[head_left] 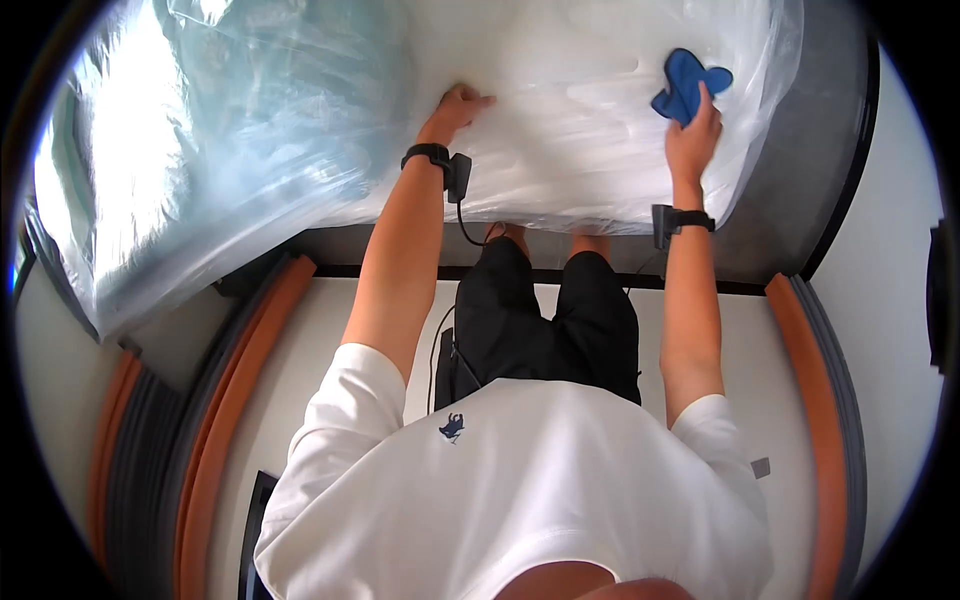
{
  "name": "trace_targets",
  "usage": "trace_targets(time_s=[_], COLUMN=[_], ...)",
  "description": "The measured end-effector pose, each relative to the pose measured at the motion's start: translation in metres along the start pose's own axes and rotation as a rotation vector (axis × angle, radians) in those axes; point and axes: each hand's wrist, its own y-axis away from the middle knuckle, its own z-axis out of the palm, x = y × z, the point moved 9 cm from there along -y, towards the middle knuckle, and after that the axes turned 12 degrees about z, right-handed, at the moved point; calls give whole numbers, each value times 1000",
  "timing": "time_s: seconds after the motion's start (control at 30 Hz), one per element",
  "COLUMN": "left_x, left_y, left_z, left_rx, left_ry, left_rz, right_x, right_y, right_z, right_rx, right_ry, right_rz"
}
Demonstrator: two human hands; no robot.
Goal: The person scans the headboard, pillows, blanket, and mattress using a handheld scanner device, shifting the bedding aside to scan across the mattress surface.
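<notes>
White translucent plastic sheeting [570, 150] covers a large flat surface in front of me. My left hand [461, 108] rests on it near the middle, fingers curled and pressed together; anything between them is hidden. Farther right, my right hand [695, 138] grips the lower edge of a small blue cloth [684, 88], its index finger lying along it. The cloth is bunched into rounded lobes and lies against the plastic.
Bulky, shiny plastic wrapping [270, 110] rises at the left. A dark grey border [800, 180] runs along the right. Orange and grey curved strips [815, 420] stand on both sides of the pale floor [310, 380]. A black cable hangs from my left wrist strap.
</notes>
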Motion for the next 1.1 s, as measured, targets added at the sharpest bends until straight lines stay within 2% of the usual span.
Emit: trace_targets(time_s=[0.07, 0.13, 0.17, 0.23, 0.3, 0.33, 0.37, 0.47, 0.53, 0.57, 0.67, 0.7, 0.77, 0.83, 0.87, 0.9, 0.93, 1.0, 1.1], left_x=[4, 43, 50, 72, 71, 76, 72, 33, 26, 21, 12, 4, 4, 3, 5, 8, 10, 13, 21], left_y=[15, 50, 59, 93, 115, 115, 106, 75, 53, 42, 29, 23, 27, 33, 37, 42, 45, 41, 38], left_z=[-3, -18, -20, -29, -44, -49, -53, -49, -54, -51, -43, -38, -32, -23, -21, -19, -18, -22, -23], left_rx=[34, 237, 249, 412, 437, 448, 444, 330, 365, 315, 347, 270, 271, 227, 227, 206, 180, 150, 138], left_ry=[20, -69, -78, -195, -173, -154, -150, -117, -179, -137, -226, -177, -283, -421, -428, -460, -492, -454, -370], left_rz=[66, 262, 272, 485, 525, 558, 559, 419, 480, 479, 367, 346, 415, 513, 509, 473, 438, 421, 472], right_x=[-58, -128, -160, -206, -242, -251, -250, -236, -225, -215, -168, -158, -138, -110, -98, -90, -83, -76, -55], right_y=[7, 18, 23, 34, 51, 60, 71, 88, 102, 110, 148, 163, 176, 196, 181, 154, 121, 48, -41], right_z=[23, 54, 75, 119, 147, 167, 188, 195, 188, 181, 159, 148, 141, 143, 143, 138, 133, 119, 99], right_rx=[-78, -212, -299, -447, -483, -579, -685, -656, -684, -711, -742, -758, -779, -959, -1045, -1089, -1040, -839, -459], right_ry=[-266, -358, -353, -286, -231, -93, 55, 91, 84, 63, 106, 141, 173, 221, 183, 154, 223, 146, 231], right_rz=[-32, -145, -210, -316, -371, -413, -451, -487, -464, -431, -514, -565, -617, -852, -882, -817, -757, -672, -553])
